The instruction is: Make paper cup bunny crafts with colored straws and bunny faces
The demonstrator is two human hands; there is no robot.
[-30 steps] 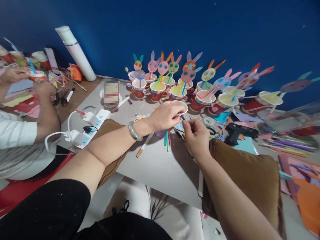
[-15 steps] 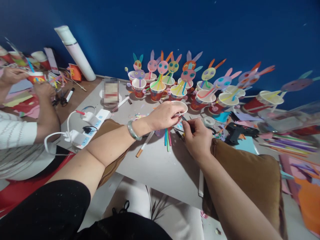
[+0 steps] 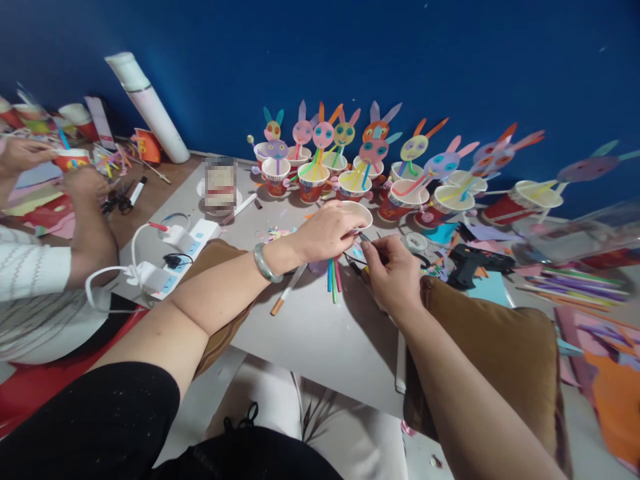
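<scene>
Cup (image 3: 363,214): pinched by left hand (image 3: 331,230); could slip if nudged. Right hand (image 3: 395,270), cup's five o'clock: pressed together, contents unclear.

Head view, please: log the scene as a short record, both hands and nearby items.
Left hand: holding a white-rimmed cup
Right hand: curled beside that cup; grip unclear
Behind: cups with rabbit-eared heads, before a blue wall
Left side: white power strip, plugs in it
Right side: black glue gun
Co-worker's hands: at another cup
</scene>
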